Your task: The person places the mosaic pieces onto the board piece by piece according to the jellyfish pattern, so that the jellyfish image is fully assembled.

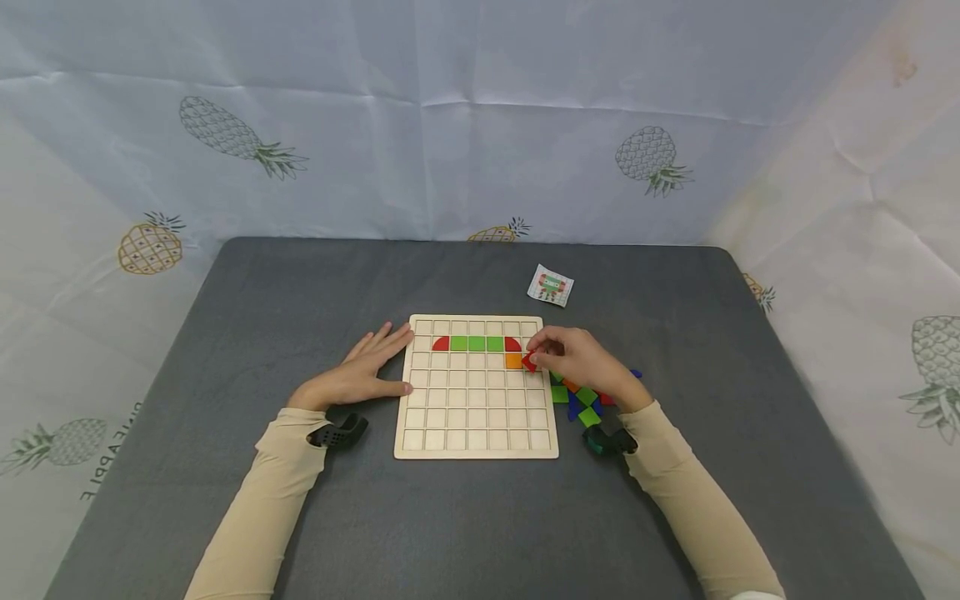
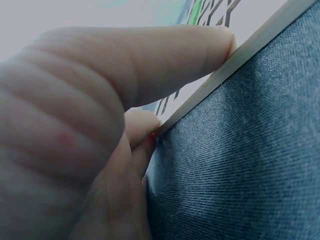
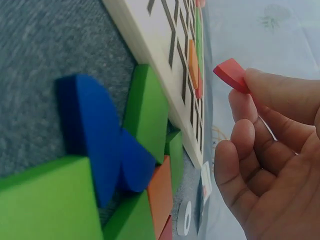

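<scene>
We see a right hand (image 1: 583, 360) pinching a small red angular block (image 1: 529, 362), probably light, stiff, best held by its edges, over the right of a pale wooden grid board (image 1: 476, 455) whose left edge an outstretched left hand (image 1: 360, 377) touches.

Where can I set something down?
The table is bare left of the left hand, beyond the board, left of the card, and on the board's near side. It's crowded right of the board: loose blocks near the right hand.
</scene>
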Tool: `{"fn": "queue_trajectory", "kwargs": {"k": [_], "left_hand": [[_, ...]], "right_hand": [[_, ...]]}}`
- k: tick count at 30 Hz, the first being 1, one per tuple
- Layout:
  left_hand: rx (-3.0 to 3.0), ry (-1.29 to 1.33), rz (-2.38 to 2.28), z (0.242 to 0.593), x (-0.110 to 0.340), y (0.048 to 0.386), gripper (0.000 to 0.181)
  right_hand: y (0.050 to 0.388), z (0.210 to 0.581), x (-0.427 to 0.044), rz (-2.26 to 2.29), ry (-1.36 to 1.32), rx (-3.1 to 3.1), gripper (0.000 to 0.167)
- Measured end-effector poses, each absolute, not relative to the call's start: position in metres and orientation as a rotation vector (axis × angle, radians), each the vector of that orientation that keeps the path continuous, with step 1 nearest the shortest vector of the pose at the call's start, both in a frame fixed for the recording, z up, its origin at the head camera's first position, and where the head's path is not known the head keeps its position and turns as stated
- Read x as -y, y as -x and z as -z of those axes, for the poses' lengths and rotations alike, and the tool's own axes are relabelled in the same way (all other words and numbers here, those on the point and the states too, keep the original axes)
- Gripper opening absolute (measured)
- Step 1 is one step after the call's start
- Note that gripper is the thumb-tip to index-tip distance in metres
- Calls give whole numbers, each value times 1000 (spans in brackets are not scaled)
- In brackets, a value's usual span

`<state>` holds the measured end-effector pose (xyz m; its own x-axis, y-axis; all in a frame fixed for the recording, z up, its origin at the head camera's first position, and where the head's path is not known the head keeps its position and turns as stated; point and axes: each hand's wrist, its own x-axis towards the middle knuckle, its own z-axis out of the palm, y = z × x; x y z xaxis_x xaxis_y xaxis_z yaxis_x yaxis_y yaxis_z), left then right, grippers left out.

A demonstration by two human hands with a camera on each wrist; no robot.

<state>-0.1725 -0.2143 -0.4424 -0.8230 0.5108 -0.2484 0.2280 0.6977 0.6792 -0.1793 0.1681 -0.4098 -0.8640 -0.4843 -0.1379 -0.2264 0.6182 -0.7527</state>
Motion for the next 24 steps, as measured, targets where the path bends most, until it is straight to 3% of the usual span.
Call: {"fn": "queue_trajectory", "kwargs": {"k": [24], "left_hand": [[-2490,-576,-896,442,214,173,97]], "right_hand": [[199,402,-162,1056,626,-2647,21]]}}
